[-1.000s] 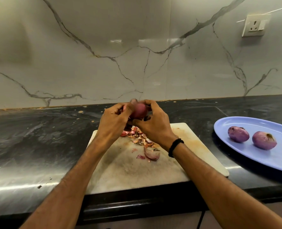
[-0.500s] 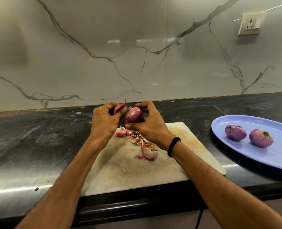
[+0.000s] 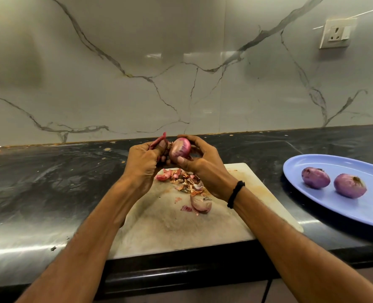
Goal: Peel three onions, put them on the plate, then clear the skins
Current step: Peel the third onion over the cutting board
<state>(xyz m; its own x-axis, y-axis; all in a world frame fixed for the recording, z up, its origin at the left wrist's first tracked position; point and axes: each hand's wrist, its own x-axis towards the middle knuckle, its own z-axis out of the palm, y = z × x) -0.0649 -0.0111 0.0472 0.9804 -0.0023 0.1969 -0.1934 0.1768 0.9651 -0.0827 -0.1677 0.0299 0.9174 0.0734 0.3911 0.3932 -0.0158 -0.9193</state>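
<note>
purple onion [image 3: 180, 149] half hidden by right hand [image 3: 205, 171]; left hand [image 3: 141, 165] pinches skin [image 3: 160, 139]

Cutting board [image 3: 170, 226] on black counter [image 3: 50, 182]

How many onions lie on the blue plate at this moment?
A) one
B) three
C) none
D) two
D: one peeled onion and a second peeled onion lie on the blue plate; the third onion is held by the right hand, while the left hand pinches a skin strip.
</note>
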